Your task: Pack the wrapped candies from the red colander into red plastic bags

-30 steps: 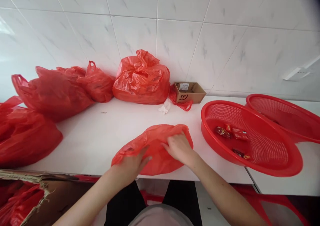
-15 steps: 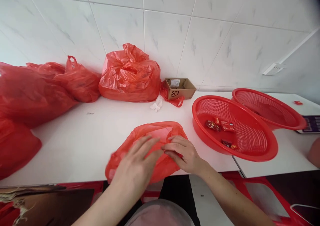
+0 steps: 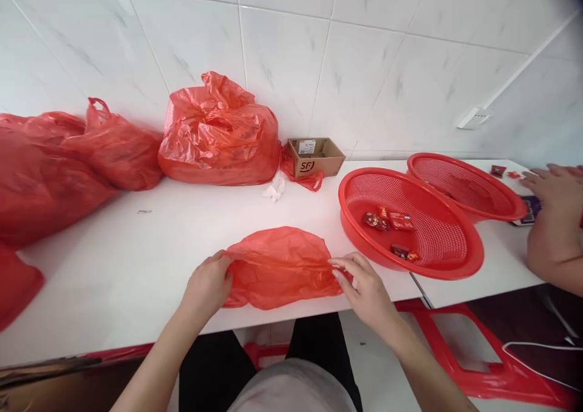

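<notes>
A red plastic bag [image 3: 282, 266] lies on the white table in front of me, its mouth drawn into a nearly straight line. My left hand [image 3: 207, 284] pinches the bag's left end. At the right end, my right hand [image 3: 362, 284] holds the bag's edge between thumb and fingers. Just past my right hand stands a red perforated basket [image 3: 460, 260] with several small wrapped packets [image 3: 401, 221] at its bottom. Whatever is inside the bag cannot be seen.
Full red plastic bags [image 3: 218, 139] line the wall and the table's left side. A small cardboard box [image 3: 316, 157] and a crumpled white tissue [image 3: 274, 187] sit behind. Another red basket [image 3: 464, 184] stands at right, near a co-worker's hands [image 3: 555, 187]. Red stools [image 3: 437, 333] are below.
My hands have moved apart to the two ends of the red bag. Its open mouth is now flattened and closed. A co-worker's hands have come into view at right.
</notes>
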`<state>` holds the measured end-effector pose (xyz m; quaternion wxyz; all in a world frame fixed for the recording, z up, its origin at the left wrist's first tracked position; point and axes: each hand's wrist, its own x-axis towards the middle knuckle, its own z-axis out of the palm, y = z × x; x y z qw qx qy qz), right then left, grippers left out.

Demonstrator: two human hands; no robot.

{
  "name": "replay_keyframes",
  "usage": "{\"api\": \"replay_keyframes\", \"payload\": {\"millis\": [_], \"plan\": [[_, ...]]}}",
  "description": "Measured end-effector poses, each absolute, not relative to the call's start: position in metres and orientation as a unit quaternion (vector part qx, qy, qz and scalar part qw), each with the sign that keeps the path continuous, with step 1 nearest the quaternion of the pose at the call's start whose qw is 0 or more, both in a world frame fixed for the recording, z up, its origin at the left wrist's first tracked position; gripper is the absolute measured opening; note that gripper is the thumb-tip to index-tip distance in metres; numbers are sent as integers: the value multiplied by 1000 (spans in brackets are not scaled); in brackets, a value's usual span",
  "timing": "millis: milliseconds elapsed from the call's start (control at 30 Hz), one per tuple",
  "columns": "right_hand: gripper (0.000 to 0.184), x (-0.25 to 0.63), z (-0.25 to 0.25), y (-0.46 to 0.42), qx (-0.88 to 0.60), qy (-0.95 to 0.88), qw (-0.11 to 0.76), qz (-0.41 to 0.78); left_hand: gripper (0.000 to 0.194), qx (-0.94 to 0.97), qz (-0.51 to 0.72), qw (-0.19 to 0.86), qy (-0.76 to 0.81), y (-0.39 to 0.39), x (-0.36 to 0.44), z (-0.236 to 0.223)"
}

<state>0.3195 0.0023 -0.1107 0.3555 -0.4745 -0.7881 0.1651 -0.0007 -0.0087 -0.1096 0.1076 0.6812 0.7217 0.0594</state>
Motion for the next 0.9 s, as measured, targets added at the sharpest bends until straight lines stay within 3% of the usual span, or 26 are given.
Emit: {"api": "replay_keyframes", "payload": {"millis": [133,233,333,433,533,633,733,900], "plan": [[32,293,-105,0,-441,-805,373,136,36,672,76,153,721,-11,10,-103],[49,274,-110,7,-429,-839,296,154,41,661,99,185,720,-16,13,-101],[33,269,-125,24,-456,-833,247,192,37,665,134,260,688,-23,5,-96],[23,273,-139,42,-491,-747,316,317,35,687,159,345,620,-29,-17,-94],[19,275,-145,52,-484,-557,431,519,28,661,236,374,607,-34,-39,-102],[31,274,-146,55,-439,-346,503,659,23,577,337,369,646,-36,-47,-119],[33,270,-146,57,-417,-274,530,686,21,476,425,379,670,-37,-39,-133],[29,269,-138,60,-410,-218,527,712,22,244,581,506,589,-40,-26,-136]]}}
